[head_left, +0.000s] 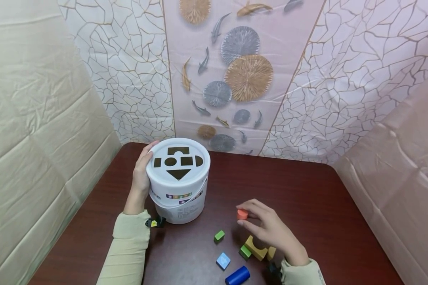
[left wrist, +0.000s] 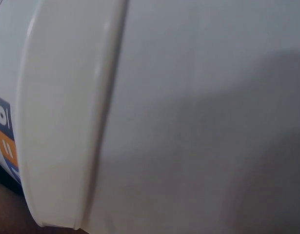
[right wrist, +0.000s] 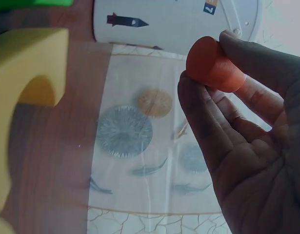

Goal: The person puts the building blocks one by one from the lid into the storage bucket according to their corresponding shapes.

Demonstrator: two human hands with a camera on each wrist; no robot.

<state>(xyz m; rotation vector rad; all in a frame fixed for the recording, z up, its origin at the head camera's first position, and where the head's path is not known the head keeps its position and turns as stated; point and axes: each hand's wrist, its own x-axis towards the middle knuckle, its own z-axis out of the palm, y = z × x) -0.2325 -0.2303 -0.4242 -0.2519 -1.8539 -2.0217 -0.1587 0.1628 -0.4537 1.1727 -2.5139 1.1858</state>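
Note:
A white bucket stands upright at the left of the table. Its white lid has cut-out openings of several shapes, among them a circle, a triangle and an arch. My left hand rests against the bucket's left side, its fingers stretched along the lid's edge. The left wrist view is filled by the bucket's white wall and rim. Between thumb and fingertips my right hand pinches a short orange-red cylinder block, right of the bucket and above the table.
Below the right hand lie a yellow arch block, a second yellow block and a green block. Nearer the front are another green block, a light blue block and a dark blue cylinder. Patterned cloth hangs behind the table.

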